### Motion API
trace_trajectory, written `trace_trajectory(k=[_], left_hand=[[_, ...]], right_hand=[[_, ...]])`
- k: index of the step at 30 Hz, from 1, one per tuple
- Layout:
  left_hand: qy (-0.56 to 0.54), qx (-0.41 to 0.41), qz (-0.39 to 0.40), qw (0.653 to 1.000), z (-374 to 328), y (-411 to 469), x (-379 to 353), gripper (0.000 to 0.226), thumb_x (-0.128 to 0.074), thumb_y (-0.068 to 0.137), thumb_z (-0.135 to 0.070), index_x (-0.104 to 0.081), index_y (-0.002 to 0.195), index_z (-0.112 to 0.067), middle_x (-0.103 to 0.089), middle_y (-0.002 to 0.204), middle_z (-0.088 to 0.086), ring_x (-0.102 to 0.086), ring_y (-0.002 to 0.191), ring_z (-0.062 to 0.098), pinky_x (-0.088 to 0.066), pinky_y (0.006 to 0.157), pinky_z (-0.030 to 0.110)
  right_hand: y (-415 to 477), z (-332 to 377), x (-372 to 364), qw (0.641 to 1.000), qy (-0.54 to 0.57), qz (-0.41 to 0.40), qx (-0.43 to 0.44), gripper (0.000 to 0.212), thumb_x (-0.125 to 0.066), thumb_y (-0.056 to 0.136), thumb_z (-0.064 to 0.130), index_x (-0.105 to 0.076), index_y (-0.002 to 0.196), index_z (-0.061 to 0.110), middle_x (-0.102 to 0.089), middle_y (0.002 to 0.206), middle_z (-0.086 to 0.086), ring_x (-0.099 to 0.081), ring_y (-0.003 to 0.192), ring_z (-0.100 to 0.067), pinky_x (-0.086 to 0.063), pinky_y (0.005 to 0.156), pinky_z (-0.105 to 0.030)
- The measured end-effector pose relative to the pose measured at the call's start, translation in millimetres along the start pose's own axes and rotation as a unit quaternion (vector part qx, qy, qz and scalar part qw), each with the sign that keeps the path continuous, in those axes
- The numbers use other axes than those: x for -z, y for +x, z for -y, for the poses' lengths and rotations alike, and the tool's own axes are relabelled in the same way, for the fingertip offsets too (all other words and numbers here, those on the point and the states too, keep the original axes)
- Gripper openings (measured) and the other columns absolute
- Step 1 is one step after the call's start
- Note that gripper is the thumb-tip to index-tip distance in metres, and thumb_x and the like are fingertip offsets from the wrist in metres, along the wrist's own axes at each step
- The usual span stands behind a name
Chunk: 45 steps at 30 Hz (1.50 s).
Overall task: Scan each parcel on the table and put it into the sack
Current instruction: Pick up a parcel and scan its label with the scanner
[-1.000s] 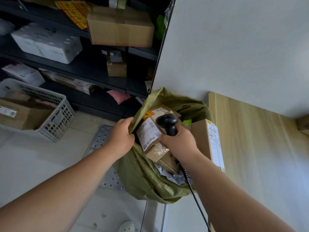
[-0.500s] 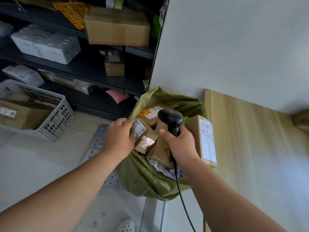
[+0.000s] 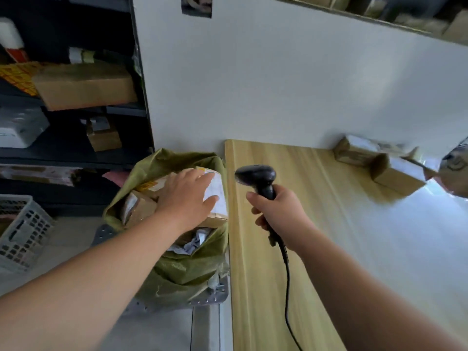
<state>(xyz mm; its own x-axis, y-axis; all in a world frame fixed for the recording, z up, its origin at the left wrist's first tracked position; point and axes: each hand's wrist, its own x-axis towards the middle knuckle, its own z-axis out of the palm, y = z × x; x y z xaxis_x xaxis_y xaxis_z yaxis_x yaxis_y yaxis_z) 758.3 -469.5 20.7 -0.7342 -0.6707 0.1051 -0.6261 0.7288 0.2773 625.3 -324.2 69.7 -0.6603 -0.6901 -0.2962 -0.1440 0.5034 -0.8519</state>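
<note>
Sack (image 3: 177, 269) sits mid-frame, right up against the table's (image 3: 304, 262) left edge, packed with boxes (image 3: 138, 206). Left hand (image 3: 187, 196) rests flat on the top parcel (image 3: 216, 188). Right hand (image 3: 276, 214) holds the scanner (image 3: 258, 178) over the table. Loose parcels (image 3: 397, 177) far right on the table, by the wall (image 3: 278, 84). Shelves (image 3: 63, 158) upper left, basket (image 3: 22, 231) lower left.

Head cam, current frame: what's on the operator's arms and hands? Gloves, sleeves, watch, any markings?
Nothing worn that shows. The left hand and right hand are uncovered: no gloves, no rings, no tape. The left forearm and right forearm are uncovered all the way to the frame edge, so no sleeve or cuff is in view. No watch, wristband or marking on either wrist.
</note>
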Motion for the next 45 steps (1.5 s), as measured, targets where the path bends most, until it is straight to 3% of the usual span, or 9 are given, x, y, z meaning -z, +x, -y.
trace_trajectory(k=[4,9,19,33,39,43,45], left_hand=[[0.009,-0.037,0.015,0.999,-89,-7,-10,0.061,-0.047,0.093,-0.049,-0.034,0.147,-0.024,-0.037,0.150,0.002,-0.028,0.140,0.023,-0.021,0.115,0.040],[0.027,-0.049,0.036,0.998,-212,-25,-33,0.064,-0.048,0.094,-0.048,-0.028,0.150,-0.024,-0.033,0.153,0.002,-0.027,0.140,0.023,-0.019,0.114,0.035],[0.078,-0.088,0.049,0.992,-422,-9,-73,0.065,-0.046,0.093,-0.053,-0.030,0.149,-0.023,-0.040,0.147,0.002,-0.035,0.135,0.023,-0.025,0.111,0.038],[0.043,-0.047,0.072,0.995,-489,140,-124,0.073,-0.050,0.091,-0.055,-0.027,0.150,-0.019,-0.037,0.150,0.007,-0.034,0.137,0.028,-0.028,0.112,0.040],[-0.090,-0.029,0.117,0.989,-528,252,-189,0.075,-0.052,0.091,-0.053,-0.024,0.151,-0.018,-0.036,0.151,0.008,-0.036,0.137,0.028,-0.034,0.109,0.040],[-0.170,0.006,0.139,0.976,-546,324,-234,0.075,-0.051,0.092,-0.052,-0.021,0.151,-0.017,-0.032,0.153,0.006,-0.037,0.137,0.027,-0.035,0.106,0.038],[-0.203,0.022,0.146,0.968,-552,352,-253,0.076,-0.050,0.093,-0.051,-0.019,0.152,-0.015,-0.030,0.155,0.006,-0.033,0.139,0.026,-0.032,0.108,0.038]], right_hand=[[-28,-41,90,1.000,-0.004,-0.015,-0.018,0.018,-0.067,0.091,0.032,-0.062,0.095,0.015,-0.069,0.084,-0.006,-0.060,0.055,-0.012,-0.051,0.057,-0.029],[-58,-104,208,0.999,-0.017,-0.029,-0.035,0.015,-0.067,0.091,0.032,-0.061,0.094,0.019,-0.071,0.088,-0.007,-0.064,0.064,-0.016,-0.058,0.070,-0.036],[-81,-201,416,0.995,-0.007,-0.085,-0.059,0.018,-0.067,0.091,0.026,-0.060,0.098,0.012,-0.067,0.085,-0.009,-0.061,0.061,-0.018,-0.051,0.059,-0.030],[28,-216,495,0.985,0.050,-0.149,-0.072,0.020,-0.067,0.092,0.028,-0.061,0.101,0.011,-0.067,0.086,-0.008,-0.058,0.058,-0.014,-0.045,0.050,-0.027],[144,-241,527,0.963,0.035,-0.241,-0.114,0.015,-0.070,0.081,0.023,-0.062,0.089,0.013,-0.067,0.066,-0.007,-0.060,0.055,-0.019,-0.052,0.060,-0.040],[225,-262,541,0.956,0.055,-0.266,-0.106,0.007,-0.065,0.084,0.017,-0.059,0.088,0.018,-0.069,0.077,-0.008,-0.067,0.067,-0.022,-0.057,0.075,-0.047],[257,-270,545,0.956,0.062,-0.269,-0.099,0.009,-0.065,0.083,0.018,-0.058,0.087,0.020,-0.064,0.077,-0.008,-0.064,0.071,-0.032,-0.057,0.074,-0.052]])
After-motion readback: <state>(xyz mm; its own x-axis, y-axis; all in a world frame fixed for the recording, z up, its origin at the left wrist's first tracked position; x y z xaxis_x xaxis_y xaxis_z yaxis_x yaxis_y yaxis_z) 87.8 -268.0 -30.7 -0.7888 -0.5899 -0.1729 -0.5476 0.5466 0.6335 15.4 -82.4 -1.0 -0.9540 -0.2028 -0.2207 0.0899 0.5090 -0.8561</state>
